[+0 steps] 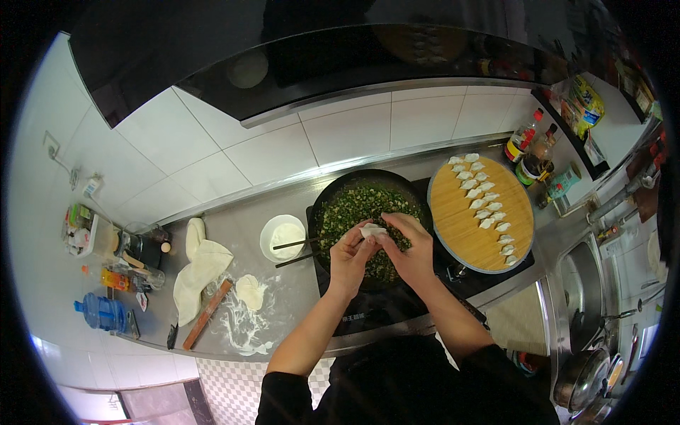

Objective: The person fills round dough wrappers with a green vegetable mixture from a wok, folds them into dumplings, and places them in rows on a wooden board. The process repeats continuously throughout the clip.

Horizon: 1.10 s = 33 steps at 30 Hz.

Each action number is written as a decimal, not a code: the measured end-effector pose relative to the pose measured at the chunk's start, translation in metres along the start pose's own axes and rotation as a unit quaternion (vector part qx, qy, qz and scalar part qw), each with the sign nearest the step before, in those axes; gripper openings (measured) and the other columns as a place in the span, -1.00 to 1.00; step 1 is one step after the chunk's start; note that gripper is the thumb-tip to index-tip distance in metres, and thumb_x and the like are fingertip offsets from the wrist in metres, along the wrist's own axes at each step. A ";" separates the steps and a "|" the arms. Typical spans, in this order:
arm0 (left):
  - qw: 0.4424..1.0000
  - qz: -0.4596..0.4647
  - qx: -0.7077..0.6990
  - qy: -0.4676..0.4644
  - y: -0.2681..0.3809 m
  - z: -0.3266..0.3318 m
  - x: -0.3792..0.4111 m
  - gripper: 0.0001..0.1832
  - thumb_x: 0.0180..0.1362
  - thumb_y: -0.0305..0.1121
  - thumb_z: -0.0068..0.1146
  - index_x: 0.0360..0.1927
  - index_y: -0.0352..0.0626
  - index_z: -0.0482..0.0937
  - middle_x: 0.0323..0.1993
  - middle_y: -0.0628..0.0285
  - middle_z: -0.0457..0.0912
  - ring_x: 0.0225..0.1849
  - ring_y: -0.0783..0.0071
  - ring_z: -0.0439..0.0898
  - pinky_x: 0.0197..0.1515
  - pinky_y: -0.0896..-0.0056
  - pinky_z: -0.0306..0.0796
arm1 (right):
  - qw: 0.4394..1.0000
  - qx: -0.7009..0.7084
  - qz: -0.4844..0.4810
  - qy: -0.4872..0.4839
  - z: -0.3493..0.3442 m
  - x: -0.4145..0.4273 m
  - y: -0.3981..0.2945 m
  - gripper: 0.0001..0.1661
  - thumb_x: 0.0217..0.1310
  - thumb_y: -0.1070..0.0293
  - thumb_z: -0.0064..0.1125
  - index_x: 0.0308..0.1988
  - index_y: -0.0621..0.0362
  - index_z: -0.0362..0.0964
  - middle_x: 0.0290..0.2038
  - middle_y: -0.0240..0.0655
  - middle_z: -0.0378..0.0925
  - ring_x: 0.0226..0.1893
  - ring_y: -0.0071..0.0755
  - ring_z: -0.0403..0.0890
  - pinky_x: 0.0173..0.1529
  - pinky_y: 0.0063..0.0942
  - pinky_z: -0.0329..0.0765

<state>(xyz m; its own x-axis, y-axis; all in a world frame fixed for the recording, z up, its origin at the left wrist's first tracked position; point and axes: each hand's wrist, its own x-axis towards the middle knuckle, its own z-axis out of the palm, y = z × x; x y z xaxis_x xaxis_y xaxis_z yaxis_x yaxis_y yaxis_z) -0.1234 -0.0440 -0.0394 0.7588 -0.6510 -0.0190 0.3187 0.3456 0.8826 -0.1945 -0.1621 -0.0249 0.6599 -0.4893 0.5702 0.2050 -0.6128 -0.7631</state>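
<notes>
My left hand (349, 260) and my right hand (413, 248) meet above the black pan (323, 199), pinching a small white dough dumpling (373, 230) between their fingertips. Chopped green filling (366, 199) with pale bits covers the pan's bottom; my hands hide part of it. Dark chopsticks (289, 260) reach from beside my left hand over the pan's left rim towards a white bowl (264, 240) of white powder. Right of the pan, a round wooden board (451, 212) carries rows of folded dumplings (476, 204).
On the steel counter (244, 212) at left lie a large dough sheet (202, 271), a flat dough round (249, 292) on scattered flour and a wooden stick (208, 314). Sauce bottles (523, 137) stand behind the board. A sink (581, 287) is at right; a range hood (329, 69) overhangs the back.
</notes>
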 end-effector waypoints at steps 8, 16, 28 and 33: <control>0.993 0.047 0.103 -0.044 0.004 0.002 -0.007 -0.54 0.17 -0.66 0.04 0.18 -0.30 0.37 -0.11 0.23 0.57 -0.10 0.57 0.55 -0.04 0.53 0.46 | 0.997 0.038 -0.062 0.032 -0.005 0.001 -0.004 -0.85 0.00 0.61 0.22 -0.31 0.25 0.58 -0.35 -0.20 0.59 -0.38 -0.26 0.61 -0.32 -0.44 0.54; 0.971 0.169 0.160 -0.061 0.006 0.007 -0.008 -0.55 0.09 -0.70 0.12 0.09 -0.24 0.47 -0.10 0.20 0.52 -0.09 0.52 0.54 -0.16 0.58 0.52 | 0.994 0.072 -0.080 0.024 -0.011 0.005 -0.019 -0.90 0.02 0.64 0.16 -0.37 0.27 0.53 -0.36 -0.22 0.55 -0.40 -0.30 0.58 -0.31 -0.46 0.53; 0.920 0.253 0.296 -0.050 0.011 0.014 -0.007 -0.57 0.02 -0.70 0.19 0.03 -0.27 0.51 -0.13 0.17 0.53 -0.15 0.48 0.56 -0.17 0.53 0.52 | 0.984 0.172 -0.032 0.022 -0.011 -0.001 -0.006 -0.86 0.07 0.67 0.13 -0.29 0.27 0.47 -0.26 -0.22 0.48 -0.28 -0.37 0.53 -0.18 -0.47 0.50; 0.874 0.297 0.383 -0.031 0.023 0.025 -0.010 -0.57 -0.05 -0.65 0.27 -0.03 -0.20 0.56 -0.22 0.16 0.58 -0.28 0.47 0.60 -0.34 0.54 0.50 | 0.984 0.174 -0.023 0.024 -0.016 -0.002 -0.003 -0.83 0.05 0.69 0.16 -0.28 0.29 0.48 -0.23 -0.21 0.48 -0.25 -0.37 0.52 -0.14 -0.45 0.49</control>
<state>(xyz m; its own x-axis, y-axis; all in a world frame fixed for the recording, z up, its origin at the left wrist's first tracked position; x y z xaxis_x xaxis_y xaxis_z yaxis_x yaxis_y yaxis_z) -0.1375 -0.0467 -0.0070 0.6215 -0.5539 0.5540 -0.6129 0.0967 0.7842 -0.2079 -0.1686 -0.0188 0.6111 -0.4994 0.6142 0.4745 -0.3900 -0.7892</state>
